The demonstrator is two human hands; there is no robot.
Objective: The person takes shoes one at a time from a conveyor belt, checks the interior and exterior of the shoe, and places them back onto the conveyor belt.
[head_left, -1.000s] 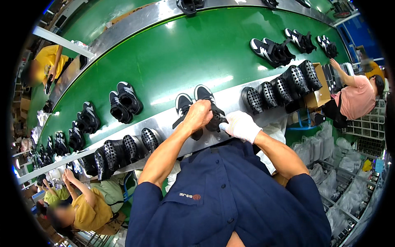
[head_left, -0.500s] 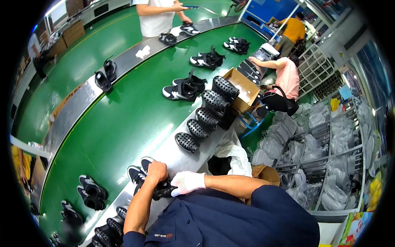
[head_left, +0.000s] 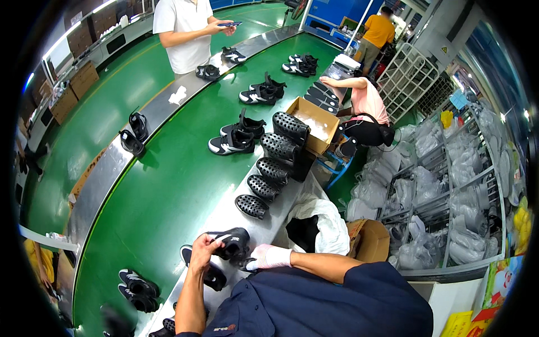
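A black sneaker (head_left: 234, 241) with grey-white side panels is raised just above the metal bench. My bare left hand (head_left: 203, 253) pinches it at the toe side. At its heel end my right hand (head_left: 271, 257), in a white knit glove, has its fingers closed on a small dark piece (head_left: 243, 263). Whether that piece belongs to the shoe I cannot tell. The mate, a second black sneaker (head_left: 214, 277), lies on the bench beside my left wrist, partly hidden by it. Ahead of my hands stands a row of perforated black shoe inserts (head_left: 251, 206).
A green conveyor belt (head_left: 168, 180) carrying pairs of sneakers (head_left: 232, 141) runs along my left. A cardboard box (head_left: 312, 124) is at the bench's far end. A white sack (head_left: 331, 224) and open carton (head_left: 370, 241) stand right. Several people work farther off.
The sneaker has been lifted and turned, its black heel now facing my gloved right hand. My right hand has shifted slightly right. The view has swung a little.
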